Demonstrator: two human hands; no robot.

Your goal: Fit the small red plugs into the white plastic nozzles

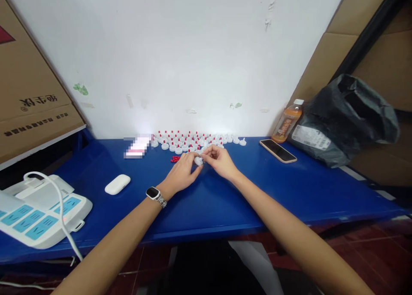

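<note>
Between the thumb and fingers of my left hand (pixel 180 173) is a white nozzle cap (pixel 198 161), tilted on its side just above the blue table. My right hand (pixel 219 161) is closed in a pinch at the cap's narrow end. Whatever its fingertips grip there is hidden. Behind both hands stand several rows of white nozzle caps (pixel 178 150), many with small red tips on top. Farther right, white caps (pixel 242 141) show no red on their spouts. Beside my left fingers lies a small heap of loose red tips (pixel 174 159).
On the blue table (pixel 225 209) are a white earbud case (pixel 117 184), a power strip (pixel 48 226) with a cable, and a lit, blurred-out screen (pixel 138 147). To the right lie a phone (pixel 278 151), an orange drink bottle (pixel 287 122) and a black plastic bag (pixel 341 119).
</note>
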